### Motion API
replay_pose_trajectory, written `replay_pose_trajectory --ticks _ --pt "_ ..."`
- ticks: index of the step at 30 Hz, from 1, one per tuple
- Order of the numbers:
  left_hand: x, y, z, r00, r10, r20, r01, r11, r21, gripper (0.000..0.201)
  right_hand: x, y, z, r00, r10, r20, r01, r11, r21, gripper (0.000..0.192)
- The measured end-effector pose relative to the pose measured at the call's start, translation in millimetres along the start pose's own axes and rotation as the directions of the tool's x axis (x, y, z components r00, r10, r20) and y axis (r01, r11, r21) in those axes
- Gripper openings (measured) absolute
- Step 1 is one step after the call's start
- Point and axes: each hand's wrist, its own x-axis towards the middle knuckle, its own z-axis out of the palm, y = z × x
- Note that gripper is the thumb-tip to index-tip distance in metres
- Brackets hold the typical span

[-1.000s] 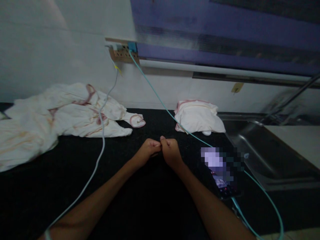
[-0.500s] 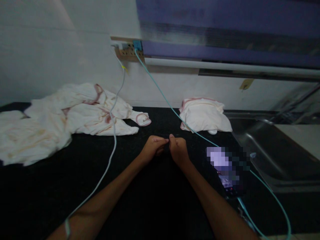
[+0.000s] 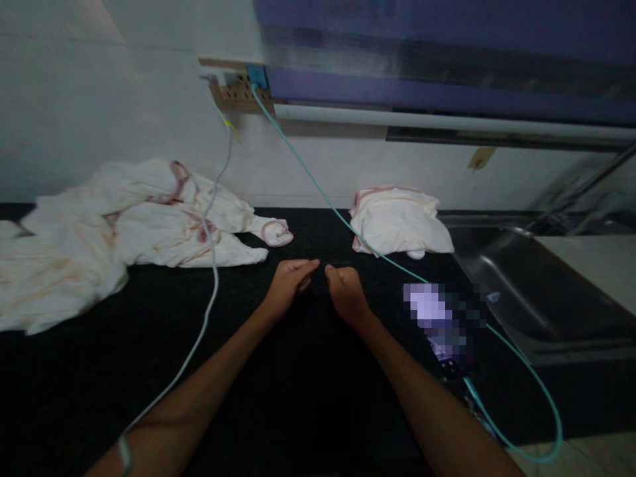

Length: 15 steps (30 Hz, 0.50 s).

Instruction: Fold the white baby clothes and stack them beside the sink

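Both hands are being rested on the black tabletop (image 3: pixel 308 371), just apart. The left hand (image 3: pixel 288 281) is being kept loosely open, fingers stretched toward the right hand (image 3: pixel 345 291), which is being curled into a loose fist; nothing can be seen held in either. A phone (image 3: pixel 447 324) is lying near the right hand, a folded cloth (image 3: pixel 397 222) beyond it, and crumpled clothes (image 3: pixel 124 232) further left.

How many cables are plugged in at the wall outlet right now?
2. A white cable drops from the outlet across the crumpled cloth toward the left forearm. A teal cable runs right past the folded cloth to the phone. Others may be hidden.
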Motion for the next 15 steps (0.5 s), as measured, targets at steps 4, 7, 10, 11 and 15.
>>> replay_pose_trajectory --ticks 4,7,10,11,15 --pt "8.4 2.5 -37.6 0.956 0.152 -0.25 -0.096 0.97 0.222 0.047 0.1 -0.8 0.6 0.998 -0.056 0.003 0.056 0.998 -0.024 0.042" --pt "15.9 -4.4 -76.6 0.876 0.262 -0.404 -0.069 0.899 0.432 0.034 0.6 -0.2 1.0 0.995 -0.094 0.034 0.096 0.992 -0.078 0.031" --pt "19.5 -17.2 -112.7 0.717 0.487 -0.499 -0.031 0.737 0.675 0.019 -0.7 0.5 1.9 0.995 -0.086 0.053 0.092 0.99 -0.108 0.029" --pt "19.2 -20.5 -123.2 0.659 0.56 -0.502 -0.015 0.677 0.735 0.021 -1.7 0.2 2.3 0.994 -0.091 0.056 0.096 0.99 -0.103 0.03" --pt "21.4 -15.8 -164.5 0.617 0.64 -0.458 0.023 0.568 0.823 0.039 -4.7 -0.8 4.9 0.99 -0.127 0.059 0.131 0.989 -0.074 0.031"
